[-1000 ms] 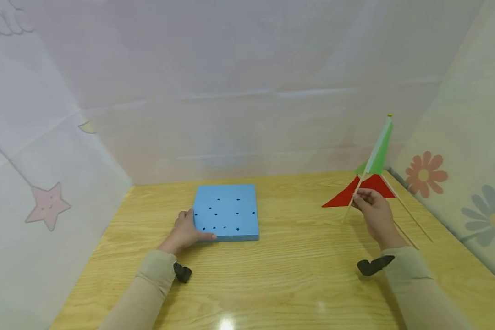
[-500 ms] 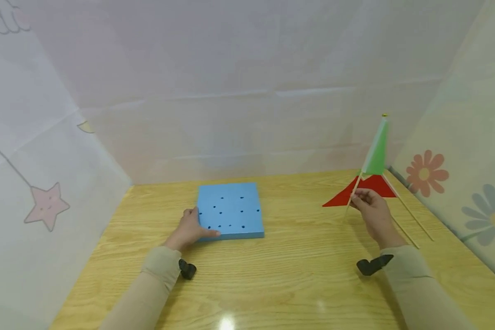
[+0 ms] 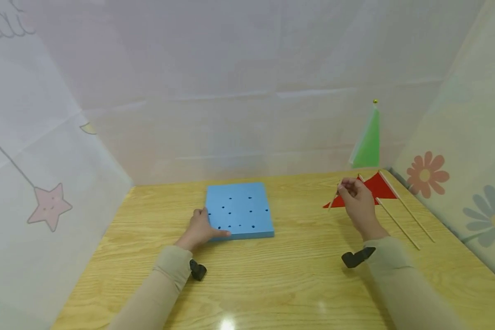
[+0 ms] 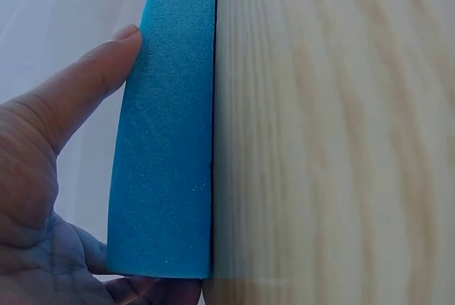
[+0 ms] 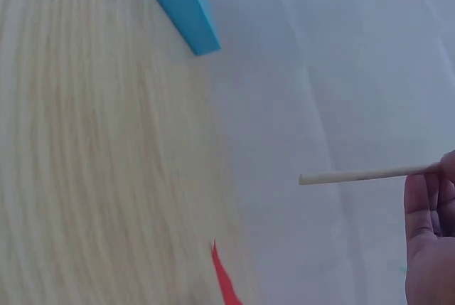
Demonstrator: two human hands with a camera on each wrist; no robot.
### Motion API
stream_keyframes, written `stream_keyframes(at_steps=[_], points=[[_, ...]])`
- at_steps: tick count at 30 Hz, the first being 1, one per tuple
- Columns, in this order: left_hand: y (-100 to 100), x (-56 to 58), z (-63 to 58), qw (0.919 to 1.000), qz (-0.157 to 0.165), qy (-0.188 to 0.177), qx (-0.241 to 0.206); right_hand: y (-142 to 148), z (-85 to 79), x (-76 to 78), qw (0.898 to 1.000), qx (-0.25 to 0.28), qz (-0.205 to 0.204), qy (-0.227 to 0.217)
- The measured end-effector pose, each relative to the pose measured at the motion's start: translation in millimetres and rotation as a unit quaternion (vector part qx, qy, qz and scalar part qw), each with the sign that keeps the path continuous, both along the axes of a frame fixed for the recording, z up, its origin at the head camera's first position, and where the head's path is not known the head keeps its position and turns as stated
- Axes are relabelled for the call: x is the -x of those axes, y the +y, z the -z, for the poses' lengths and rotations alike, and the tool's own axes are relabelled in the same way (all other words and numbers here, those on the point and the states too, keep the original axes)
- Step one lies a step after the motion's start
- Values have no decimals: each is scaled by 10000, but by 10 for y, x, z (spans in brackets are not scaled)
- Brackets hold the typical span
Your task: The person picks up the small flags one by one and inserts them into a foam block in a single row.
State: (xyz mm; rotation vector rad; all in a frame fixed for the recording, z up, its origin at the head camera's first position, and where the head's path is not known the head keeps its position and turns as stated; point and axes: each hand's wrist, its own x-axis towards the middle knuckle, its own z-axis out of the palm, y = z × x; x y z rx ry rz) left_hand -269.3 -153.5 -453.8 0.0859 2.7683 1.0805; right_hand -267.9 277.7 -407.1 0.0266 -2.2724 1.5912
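Observation:
A flat blue foam block [image 3: 241, 213] with several small holes in its top lies on the wooden table. My left hand [image 3: 201, 228] holds its near left corner, thumb along the front edge and fingers at the left side. In the left wrist view the thumb touches the upper edge of the block [image 4: 163, 156]. To the right, my right hand [image 3: 360, 204] pinches the thin stick of a green triangular flag [image 3: 368, 144], raised above the table. The lower end of that stick [image 5: 355, 176] points free in the right wrist view.
Red triangular flags [image 3: 381, 187] on wooden sticks [image 3: 402, 227] lie on the table [image 3: 280, 284] beyond and right of my right hand. A pale cloth wall [image 3: 247, 91] stands behind the table, with printed cloth at both sides.
The blue foam block has slid right with my left hand. My right hand has lifted the green flag higher and leftward, off the red flags.

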Motion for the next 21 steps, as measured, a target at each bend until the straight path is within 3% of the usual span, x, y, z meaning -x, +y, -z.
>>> stream_keyframes(at_steps=[9,21], points=[[84,8,4,9999,-14,90,119,-453,-111,222,9984,138,-237,489],[171,-24,-40,10000,7,52,58,-1090,20,309,9976,-13,-690,101]])
